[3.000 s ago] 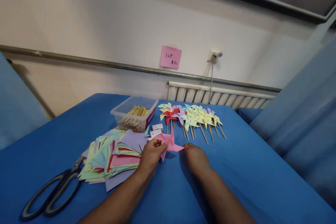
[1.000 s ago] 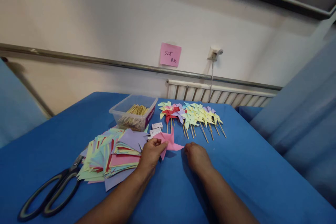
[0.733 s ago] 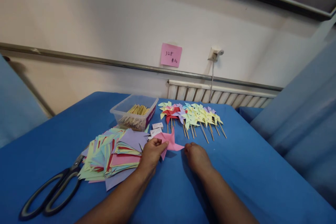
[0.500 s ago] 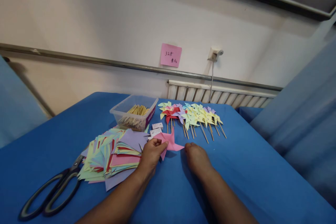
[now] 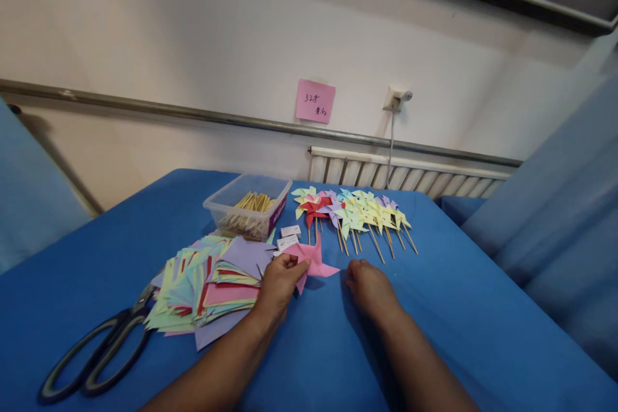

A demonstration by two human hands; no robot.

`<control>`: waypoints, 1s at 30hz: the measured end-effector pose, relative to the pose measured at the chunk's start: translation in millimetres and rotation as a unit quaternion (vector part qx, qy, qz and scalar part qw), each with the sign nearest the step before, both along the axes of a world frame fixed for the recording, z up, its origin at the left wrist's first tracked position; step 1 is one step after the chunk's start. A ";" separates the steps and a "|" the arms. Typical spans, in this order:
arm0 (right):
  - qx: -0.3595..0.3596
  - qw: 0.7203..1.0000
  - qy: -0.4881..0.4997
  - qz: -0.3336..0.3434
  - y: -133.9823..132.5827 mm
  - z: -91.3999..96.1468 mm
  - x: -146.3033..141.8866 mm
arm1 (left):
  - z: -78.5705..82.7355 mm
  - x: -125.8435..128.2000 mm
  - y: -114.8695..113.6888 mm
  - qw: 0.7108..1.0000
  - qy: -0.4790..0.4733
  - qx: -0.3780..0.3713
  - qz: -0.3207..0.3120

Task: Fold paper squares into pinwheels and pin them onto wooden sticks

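Note:
My left hand (image 5: 279, 283) pinches the left side of a pink folded paper pinwheel (image 5: 313, 261) that lies on the blue table cloth (image 5: 449, 309). To its right my right hand (image 5: 369, 285) rests knuckles-up on the cloth, just off the pinwheel's right tip. The fingers are curled under and I cannot see whether they hold anything. A spread pile of cut coloured paper squares (image 5: 207, 283) lies under and left of my left wrist.
Several finished pinwheels on wooden sticks (image 5: 355, 212) lie behind the hands. A clear plastic box of sticks (image 5: 247, 206) stands at the back left, two small white boxes (image 5: 288, 237) beside it. Large black scissors (image 5: 96, 351) lie near the front left. Wall, radiator and a pink note are beyond the table.
My right hand has slid a little to the right, away from the pinwheel's tip. My left hand and the pinwheel have stayed put.

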State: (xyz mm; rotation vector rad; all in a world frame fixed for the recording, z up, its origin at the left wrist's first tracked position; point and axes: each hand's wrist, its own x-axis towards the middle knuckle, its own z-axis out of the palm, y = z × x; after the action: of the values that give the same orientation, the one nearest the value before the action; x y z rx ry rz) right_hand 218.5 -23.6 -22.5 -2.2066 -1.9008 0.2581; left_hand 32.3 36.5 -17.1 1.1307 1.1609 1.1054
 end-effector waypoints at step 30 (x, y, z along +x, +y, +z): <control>-0.027 0.999 -0.016 0.007 -0.2 2.6 5.5 | 2.3 0.9 -1.4 1.000 0.003 -0.003 -0.003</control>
State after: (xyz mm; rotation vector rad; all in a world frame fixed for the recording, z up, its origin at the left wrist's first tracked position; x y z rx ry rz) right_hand 224.0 -23.8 -20.0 -2.2450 -1.9496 0.2808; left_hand 33.2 35.1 -14.8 1.1324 1.1651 1.0941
